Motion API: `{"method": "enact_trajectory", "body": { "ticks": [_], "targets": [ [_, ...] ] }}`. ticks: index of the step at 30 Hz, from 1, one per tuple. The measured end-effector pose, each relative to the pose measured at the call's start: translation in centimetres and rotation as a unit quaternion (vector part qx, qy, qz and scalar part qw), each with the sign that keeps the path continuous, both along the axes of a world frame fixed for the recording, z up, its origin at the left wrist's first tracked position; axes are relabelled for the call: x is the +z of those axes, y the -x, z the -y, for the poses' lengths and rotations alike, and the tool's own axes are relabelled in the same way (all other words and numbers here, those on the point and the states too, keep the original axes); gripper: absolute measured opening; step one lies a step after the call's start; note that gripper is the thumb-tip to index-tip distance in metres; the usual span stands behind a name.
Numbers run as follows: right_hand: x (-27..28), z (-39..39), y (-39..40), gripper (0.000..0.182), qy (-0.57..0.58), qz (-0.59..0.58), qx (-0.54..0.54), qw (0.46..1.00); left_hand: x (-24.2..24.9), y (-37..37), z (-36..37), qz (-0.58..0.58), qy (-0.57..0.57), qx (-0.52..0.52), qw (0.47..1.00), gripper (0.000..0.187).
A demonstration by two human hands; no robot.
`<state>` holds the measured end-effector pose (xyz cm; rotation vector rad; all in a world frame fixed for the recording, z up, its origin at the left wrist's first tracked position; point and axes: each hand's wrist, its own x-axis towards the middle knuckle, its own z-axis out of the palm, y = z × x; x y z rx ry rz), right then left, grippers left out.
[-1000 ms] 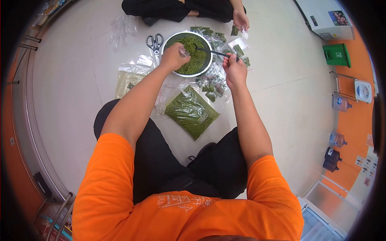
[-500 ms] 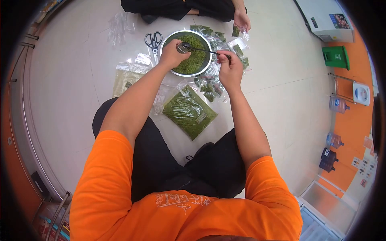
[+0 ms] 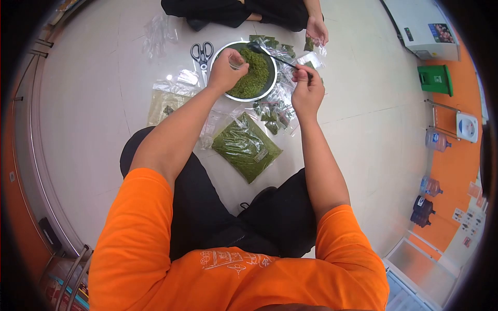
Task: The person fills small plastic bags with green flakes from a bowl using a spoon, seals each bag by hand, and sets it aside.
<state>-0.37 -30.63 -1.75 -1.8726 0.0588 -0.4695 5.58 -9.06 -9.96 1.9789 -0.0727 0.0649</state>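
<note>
My left hand (image 3: 227,71) is over the left side of a metal bowl (image 3: 273,87) of chopped green leaf-like stuff (image 3: 252,75). Its fingers are closed on a small clear plastic bag (image 3: 236,64), which is hard to see against the fingers. My right hand (image 3: 308,92) grips the handle of a black spoon (image 3: 280,59) to the right of the bowl. The spoon's head is over the bowl's far rim. Several small filled green packets (image 3: 270,115) lie along the bowl's right side. A large clear bag of green stuff (image 3: 246,147) lies flat nearer to me.
Black-handled scissors (image 3: 202,54) lie left of the bowl, beside clear plastic bags (image 3: 162,36). Another flat bag (image 3: 165,106) is at the left. Across from me sits a person whose hand (image 3: 317,30) holds a small green packet (image 3: 309,43).
The spoon's head has moved from beside the small bag in my left hand to the bowl's far rim. My right hand has shifted a little to the right.
</note>
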Motion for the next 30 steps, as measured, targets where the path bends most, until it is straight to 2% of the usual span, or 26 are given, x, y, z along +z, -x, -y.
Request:
{"method": "enact_trajectory", "body": {
  "ticks": [5,7,8,11,14,18,21,22,25,26,29,30],
  "targets": [
    [-1.8,0.7,-0.8,0.025,-0.037,-0.045,-0.031,0.998,-0.1,0.2,0.0,0.027,0.067,0.052,0.996,0.037],
    [-2.6,0.8,-0.9,0.026,-0.035,-0.133,-0.034,0.99,-0.8,-0.5,-0.6,0.034,0.053,0.037,0.997,0.038],
    [-3.1,0.8,-1.1,0.027,-0.035,-0.178,-0.035,0.983,-1.3,-0.7,-1.1,0.012,0.083,0.07,0.994,0.039],
    [-5.0,0.8,-1.0,0.028,-0.102,-0.266,-0.016,0.959,-2.7,-1.9,-3.8,-0.066,0.027,0.139,0.988,0.043],
    [-7.1,0.7,-1.6,0.026,-0.147,-0.321,-0.024,0.935,-5.1,-2.6,-7.5,-0.12,0.092,0.161,0.975,0.056],
    [-8.7,0.0,-2.1,0.023,-0.189,-0.355,-0.022,0.915,-4.1,0.0,-11.3,-0.264,0.145,0.089,0.949,0.058],
    [-9.2,-0.7,-2.7,0.022,-0.192,-0.36,-0.015,0.913,-6.0,2.1,-13.3,-0.267,0.162,0.011,0.95,0.066],
    [-9.3,-1.0,-2.8,0.022,-0.193,-0.36,-0.014,0.912,-5.8,3.0,-13.9,-0.313,0.149,-0.005,0.938,0.08],
    [-9.8,-2.0,-3.2,0.02,-0.198,-0.373,-0.017,0.906,-6.2,4.8,-15.7,-0.388,0.035,-0.033,0.92,0.085],
    [-10.0,-2.2,-3.2,0.02,-0.196,-0.372,-0.022,0.907,-6.8,5.1,-16.5,-0.396,-0.002,-0.022,0.918,0.084],
    [-10.3,-2.5,-3.4,0.018,-0.172,-0.369,-0.047,0.912,-9.3,5.3,-19.9,-0.369,-0.179,-0.035,0.911,0.063],
    [-10.5,-2.5,-3.5,0.018,-0.152,-0.369,-0.06,0.915,-8.2,5.7,-19.8,-0.394,-0.305,-0.094,0.862,0.056]
  ]
}}
